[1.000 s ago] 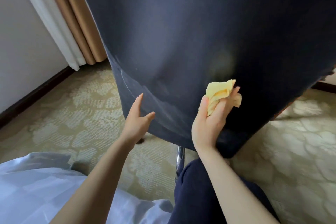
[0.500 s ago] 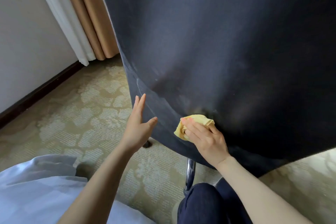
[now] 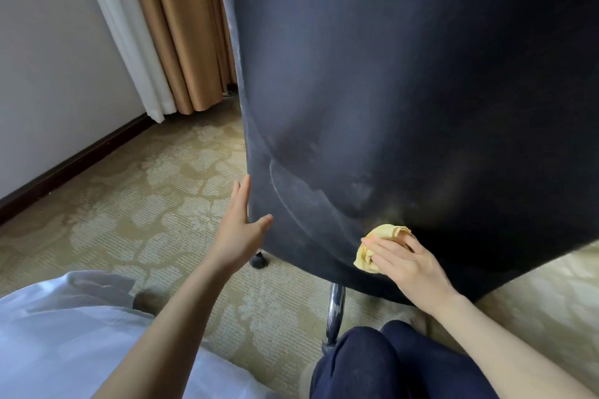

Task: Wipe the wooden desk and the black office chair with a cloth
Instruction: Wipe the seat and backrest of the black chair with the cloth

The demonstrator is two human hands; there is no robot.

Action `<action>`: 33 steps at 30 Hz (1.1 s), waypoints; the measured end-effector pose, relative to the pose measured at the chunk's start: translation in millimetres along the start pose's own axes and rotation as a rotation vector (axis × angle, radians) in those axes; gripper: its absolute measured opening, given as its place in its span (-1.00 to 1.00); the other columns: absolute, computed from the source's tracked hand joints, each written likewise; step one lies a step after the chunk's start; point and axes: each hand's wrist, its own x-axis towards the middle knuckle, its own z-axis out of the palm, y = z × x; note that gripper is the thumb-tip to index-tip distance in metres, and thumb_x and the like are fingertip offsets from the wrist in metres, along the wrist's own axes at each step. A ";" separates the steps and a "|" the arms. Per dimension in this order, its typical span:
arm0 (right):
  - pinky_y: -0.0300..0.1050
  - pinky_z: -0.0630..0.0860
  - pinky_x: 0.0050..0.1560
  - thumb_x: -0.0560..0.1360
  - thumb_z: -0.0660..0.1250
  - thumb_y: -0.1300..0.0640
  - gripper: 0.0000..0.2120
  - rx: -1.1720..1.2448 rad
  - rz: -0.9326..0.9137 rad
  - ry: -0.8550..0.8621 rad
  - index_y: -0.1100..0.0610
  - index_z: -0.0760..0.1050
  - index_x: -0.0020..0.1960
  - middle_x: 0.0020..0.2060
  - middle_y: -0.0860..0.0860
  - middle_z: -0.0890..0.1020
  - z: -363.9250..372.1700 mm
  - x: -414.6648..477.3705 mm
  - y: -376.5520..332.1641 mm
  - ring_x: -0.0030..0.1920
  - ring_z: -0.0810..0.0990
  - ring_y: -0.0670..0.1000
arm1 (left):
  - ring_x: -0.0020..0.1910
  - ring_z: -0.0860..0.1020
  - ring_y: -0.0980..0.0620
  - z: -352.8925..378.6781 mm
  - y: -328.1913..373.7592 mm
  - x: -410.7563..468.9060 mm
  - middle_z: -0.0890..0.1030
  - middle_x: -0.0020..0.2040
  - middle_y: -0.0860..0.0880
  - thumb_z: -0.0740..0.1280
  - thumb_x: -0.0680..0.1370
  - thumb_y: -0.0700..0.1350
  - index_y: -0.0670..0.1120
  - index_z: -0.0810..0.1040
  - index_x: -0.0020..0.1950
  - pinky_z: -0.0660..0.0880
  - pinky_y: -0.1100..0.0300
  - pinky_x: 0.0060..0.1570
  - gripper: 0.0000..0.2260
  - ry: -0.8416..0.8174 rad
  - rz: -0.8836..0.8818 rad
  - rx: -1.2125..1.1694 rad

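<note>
Low on the chair (image 3: 421, 91) back, near its bottom edge, the right hand (image 3: 405, 264) presses a bunched yellow cloth (image 3: 377, 241) flat against the dark upholstery, fingers laid nearly straight over it and not curled round it. The left hand (image 3: 238, 232) is spread, its fingers along the chair's left edge and its thumb on the back face, apparently steadying it. No desk is in view.

Pale streaks and a curved smear mark the lower left of the back, so that area looks unfinished.

1 risk is the chair itself. It stands on a chrome leg (image 3: 335, 314) and a caster (image 3: 259, 260) over patterned carpet (image 3: 146, 204), and a hard push from the right hand could roll or swivel it away, since the left hand only rests on the edge without gripping. A second risk is the cloth: held by flat pressure alone, it could slip out from under the palm on a fast stroke and drop to the carpet. A third is uneven coverage, because the wad is small and touches only a narrow patch, so streaks could remain between passes. The person's knee (image 3: 366, 363) sits just beside the leg and could be bumped if the chair turns.
</note>
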 end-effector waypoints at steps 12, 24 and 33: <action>0.04 0.29 0.22 0.49 0.36 0.26 -0.82 -0.024 0.083 0.654 0.00 0.48 -0.02 0.10 -0.02 0.47 -123.6 101.2 -7.9 0.14 0.45 0.02 | 0.53 -0.03 0.06 30.6 14.8 -18.2 -0.12 0.57 0.10 0.23 0.50 -0.37 0.09 -0.14 0.56 0.14 0.10 0.45 -0.19 -0.045 -0.009 -0.178; -0.02 0.53 0.11 0.45 0.31 0.03 -0.72 2.114 1.369 0.373 -0.13 0.55 0.14 0.05 -0.05 0.67 -143.3 89.8 -91.1 0.09 0.63 -0.01 | 0.51 0.08 0.13 29.6 10.6 -61.8 0.08 0.54 0.17 0.29 0.52 -0.26 0.21 0.15 0.50 0.14 0.19 0.33 -0.33 -0.052 -0.050 -0.445; -0.28 0.26 0.37 0.51 0.31 -0.01 -0.70 1.007 0.933 0.653 -0.38 0.40 0.13 0.29 -0.44 0.36 -151.5 89.2 -80.1 0.41 0.28 -0.16 | 0.52 0.04 0.11 25.2 23.0 -46.8 0.03 0.55 0.18 0.26 0.54 -0.23 0.21 0.13 0.51 0.14 0.21 0.24 -0.36 -0.021 -0.047 -0.413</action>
